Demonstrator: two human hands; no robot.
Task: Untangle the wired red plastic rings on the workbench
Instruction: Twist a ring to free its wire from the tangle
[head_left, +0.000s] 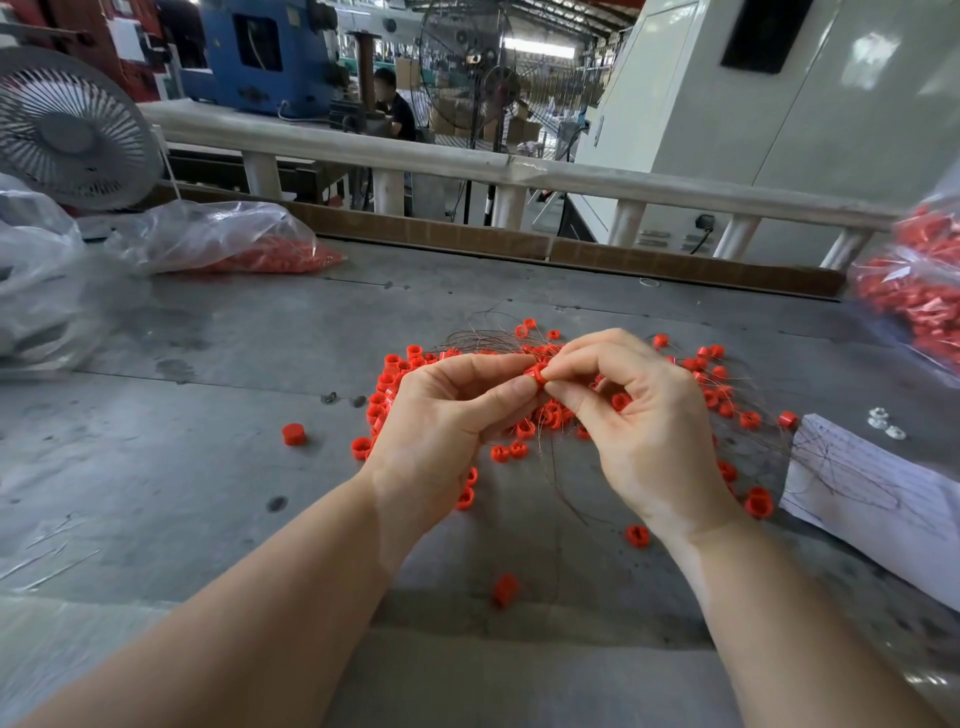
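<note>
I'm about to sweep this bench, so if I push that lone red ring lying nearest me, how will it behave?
The lone red ring looks like small hollow plastic, so probably very light and easily flicked. It seems to lie on its side on the smooth workbench, so it may roll. No wire shows on it, so it likely moves free of the tangled pile.

Red rings (540, 410) with thin brown wires (483, 338) mid-workbench; workbench (208, 467) grey, dark-stained. Clear plastic bag (218, 239) of red parts at far left edge, another bag (914, 291) at right edge. White paper (872, 493) with dark scribbles near right edge. White nuts (883, 422) beside it.
</note>
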